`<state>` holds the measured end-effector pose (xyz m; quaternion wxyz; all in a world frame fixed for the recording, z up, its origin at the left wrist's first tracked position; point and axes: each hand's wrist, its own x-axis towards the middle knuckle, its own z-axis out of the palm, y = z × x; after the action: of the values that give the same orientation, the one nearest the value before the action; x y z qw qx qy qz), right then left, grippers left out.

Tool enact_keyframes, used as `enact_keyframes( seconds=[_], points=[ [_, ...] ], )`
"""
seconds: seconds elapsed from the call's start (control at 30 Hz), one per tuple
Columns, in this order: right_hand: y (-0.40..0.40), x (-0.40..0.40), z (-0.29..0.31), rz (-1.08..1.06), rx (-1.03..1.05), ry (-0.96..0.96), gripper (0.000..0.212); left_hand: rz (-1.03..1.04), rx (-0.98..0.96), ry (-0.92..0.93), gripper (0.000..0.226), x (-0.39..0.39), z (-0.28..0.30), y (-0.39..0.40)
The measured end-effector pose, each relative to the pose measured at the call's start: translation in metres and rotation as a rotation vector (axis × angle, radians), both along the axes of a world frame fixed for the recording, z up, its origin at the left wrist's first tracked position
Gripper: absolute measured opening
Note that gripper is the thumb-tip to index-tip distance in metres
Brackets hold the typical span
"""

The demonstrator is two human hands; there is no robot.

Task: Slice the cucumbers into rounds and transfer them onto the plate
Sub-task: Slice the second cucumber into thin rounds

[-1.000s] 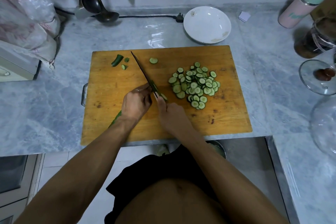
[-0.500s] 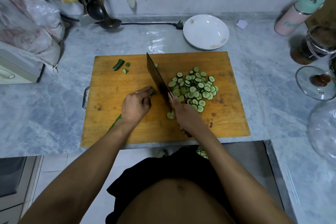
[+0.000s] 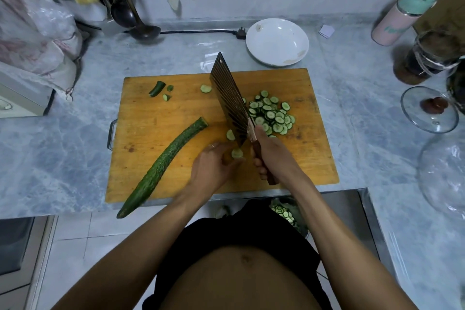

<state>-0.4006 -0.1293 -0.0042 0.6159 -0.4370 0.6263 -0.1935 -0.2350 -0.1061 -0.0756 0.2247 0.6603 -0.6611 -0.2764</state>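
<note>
The right hand [image 3: 273, 156] grips the cleaver [image 3: 230, 100]; the left hand [image 3: 214, 166] pinches a round [image 3: 237, 153]; the cucumber [image 3: 163, 166], left of both, looks firm, slippery; hold mid-length.

Honestly there was nothing readable anywhere in this shot. The pink bottle [image 3: 400, 20] with the mint cap at the back right had some greenish marking on its side and a little pink figure on the cap, but it was too blurry to make out as letters. The dark jar [image 3: 427, 58] beside it showed no label I could read, and the white plate [image 3: 276, 41] was plain. No numbers or brands either.
</note>
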Motion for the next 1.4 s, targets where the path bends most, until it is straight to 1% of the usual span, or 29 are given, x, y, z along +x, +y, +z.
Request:
enact_keyframes(
  seconds=[0.07,0.13,0.23,0.3,0.37,0.43,0.5,0.6,0.67,0.73,0.8,0.9,0.93,0.97,1.03,1.07,1.1,1.17,1.23,1.3,1.37,1.4],
  points=[
    [-0.003,-0.001,0.001,-0.014,-0.013,0.001,0.067,0.049,0.012,-0.01,0.032,-0.01,-0.004,-0.006],
    [-0.004,-0.004,0.004,-0.024,-0.027,0.01,0.067,0.065,0.038,-0.083,0.029,-0.012,-0.009,-0.011],
    [-0.003,-0.012,0.01,-0.021,-0.043,0.021,0.065,0.127,0.017,-0.119,0.026,-0.011,-0.013,-0.013],
    [-0.002,-0.019,0.012,-0.001,-0.046,0.038,0.065,0.126,0.014,-0.092,0.032,-0.01,-0.013,-0.013],
    [-0.001,-0.025,0.012,0.019,-0.043,0.041,0.066,0.047,0.05,-0.084,0.046,-0.007,-0.013,-0.012],
    [0.001,-0.03,0.011,0.028,-0.039,0.039,0.065,-0.064,0.067,-0.115,0.053,-0.001,-0.014,-0.013],
    [0.004,-0.033,0.011,0.039,-0.028,0.046,0.064,-0.121,0.027,-0.126,0.048,0.004,-0.017,-0.016],
    [0.008,-0.039,0.01,0.074,-0.06,0.071,0.064,-0.028,-0.049,-0.081,0.032,0.002,-0.019,-0.027],
    [0.011,-0.045,0.007,0.123,-0.172,0.135,0.063,0.038,-0.053,-0.034,0.027,-0.003,-0.016,-0.034],
    [0.013,-0.05,0.005,0.187,-0.309,0.244,0.064,0.09,-0.066,0.043,0.024,-0.005,-0.011,-0.038],
    [0.012,-0.054,0.003,0.232,-0.389,0.345,0.064,0.177,-0.133,0.134,0.021,0.0,0.0,-0.038],
    [0.01,-0.057,0.0,0.283,-0.48,0.503,0.062,0.337,-0.357,0.234,0.022,0.015,0.026,-0.039],
    [0.009,-0.057,-0.002,0.301,-0.506,0.551,0.062,0.352,-0.428,0.234,0.023,0.02,0.036,-0.039],
    [0.008,-0.057,-0.004,0.32,-0.522,0.59,0.063,0.329,-0.49,0.209,0.024,0.023,0.045,-0.041],
    [0.007,-0.057,-0.007,0.36,-0.528,0.643,0.062,0.168,-0.567,0.121,0.03,0.027,0.061,-0.048],
    [0.006,-0.056,-0.007,0.38,-0.527,0.66,0.061,0.039,-0.56,0.066,0.034,0.027,0.067,-0.054],
    [0.006,-0.055,-0.006,0.401,-0.527,0.679,0.059,-0.106,-0.508,0.015,0.037,0.026,0.071,-0.059],
    [0.005,-0.052,-0.003,0.446,-0.53,0.73,0.058,-0.367,-0.327,-0.07,0.04,0.022,0.072,-0.072],
    [0.003,-0.047,0.001,0.496,-0.543,0.775,0.058,-0.524,-0.121,-0.169,0.047,0.012,0.07,-0.083],
    [0.002,-0.044,0.003,0.535,-0.564,0.802,0.058,-0.588,0.066,-0.268,0.052,0.002,0.064,-0.093],
    [0.001,-0.042,0.004,0.553,-0.567,0.818,0.058,-0.552,0.164,-0.239,0.053,-0.005,0.062,-0.098],
    [0.001,-0.043,0.004,0.56,-0.568,0.825,0.058,-0.52,0.16,-0.192,0.054,-0.006,0.062,-0.099]
  ],
)
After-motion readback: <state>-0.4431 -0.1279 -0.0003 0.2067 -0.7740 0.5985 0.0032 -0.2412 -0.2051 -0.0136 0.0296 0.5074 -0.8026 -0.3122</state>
